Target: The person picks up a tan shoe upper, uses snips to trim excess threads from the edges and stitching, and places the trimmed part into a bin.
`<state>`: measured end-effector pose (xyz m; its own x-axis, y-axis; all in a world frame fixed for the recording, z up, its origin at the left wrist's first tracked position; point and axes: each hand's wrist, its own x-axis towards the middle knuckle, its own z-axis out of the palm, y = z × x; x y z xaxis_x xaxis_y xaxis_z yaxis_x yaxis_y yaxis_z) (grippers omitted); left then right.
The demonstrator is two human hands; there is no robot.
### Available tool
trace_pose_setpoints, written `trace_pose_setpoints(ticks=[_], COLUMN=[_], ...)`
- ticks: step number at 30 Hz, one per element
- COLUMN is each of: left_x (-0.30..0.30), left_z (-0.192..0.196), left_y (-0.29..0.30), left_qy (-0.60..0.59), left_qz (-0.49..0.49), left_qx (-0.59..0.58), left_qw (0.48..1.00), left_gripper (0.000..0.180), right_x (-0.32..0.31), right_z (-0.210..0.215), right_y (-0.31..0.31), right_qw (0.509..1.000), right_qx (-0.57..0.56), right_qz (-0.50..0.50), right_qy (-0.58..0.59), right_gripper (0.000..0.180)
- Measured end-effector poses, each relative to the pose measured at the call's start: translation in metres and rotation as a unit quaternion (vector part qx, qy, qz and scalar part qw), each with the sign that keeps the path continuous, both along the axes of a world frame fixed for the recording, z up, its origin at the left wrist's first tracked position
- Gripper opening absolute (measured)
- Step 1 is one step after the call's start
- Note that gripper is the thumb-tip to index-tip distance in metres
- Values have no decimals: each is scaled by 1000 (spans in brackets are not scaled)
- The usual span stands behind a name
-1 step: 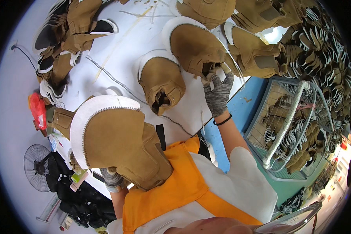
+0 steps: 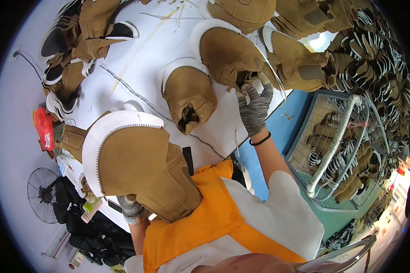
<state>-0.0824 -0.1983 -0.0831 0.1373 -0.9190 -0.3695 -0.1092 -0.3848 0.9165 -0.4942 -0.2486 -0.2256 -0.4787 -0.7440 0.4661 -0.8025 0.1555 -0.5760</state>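
A large brown boot upper [image 2: 132, 159] with a white stitched rim is held up close at the left. My left hand [image 2: 131, 210], in a grey knitted glove, grips it from below, its fingers mostly hidden behind the upper. My right hand [image 2: 256, 108], gloved alike, reaches over the table and pinches the ankle end of a second brown boot upper [image 2: 228, 52]. That upper lies on the table with its white rim facing away. Beside it, to the left, a smaller-looking brown upper [image 2: 190, 93] shows its dark opening toward me.
More brown uppers [image 2: 296, 59] lie along the table's far right, and a stack of uppers [image 2: 89, 32] at the far left. Grey cord [image 2: 139, 96] crosses the white table [image 2: 123, 63]. A wire cart [image 2: 335, 150] filled with uppers stands at the right; a fan [image 2: 43, 195] at the left.
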Motion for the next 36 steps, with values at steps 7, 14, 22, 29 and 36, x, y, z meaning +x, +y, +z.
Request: trace_pose_setpoints(ticks=[7, 14, 22, 29, 36], left_x=[20, 10, 35, 14, -4], left_z=[-11, -11, -29, -15, -5], left_y=[13, 10, 8, 5, 0], left_qy=[50, 61, 88, 15, 75], left_qz=[13, 28, 19, -18, 16], left_qx=[-19, -26, -25, 9, 0], left_qw=[998, 997, 996, 1000, 997], left_gripper=[77, 65, 58, 86, 89], right_x=[0, 2, 5, -14, -12], right_z=[-2, 7, -4, 12, 32], right_y=[-6, -6, -4, -33, -61], right_qw=[999, 997, 996, 984, 953], right_qx=[11, 32, 70, 165, 289], right_qz=[5, 11, -11, -9, -7], right_qy=[36, 76, 61, 73, 90], right_gripper=[28, 37, 38, 50, 54])
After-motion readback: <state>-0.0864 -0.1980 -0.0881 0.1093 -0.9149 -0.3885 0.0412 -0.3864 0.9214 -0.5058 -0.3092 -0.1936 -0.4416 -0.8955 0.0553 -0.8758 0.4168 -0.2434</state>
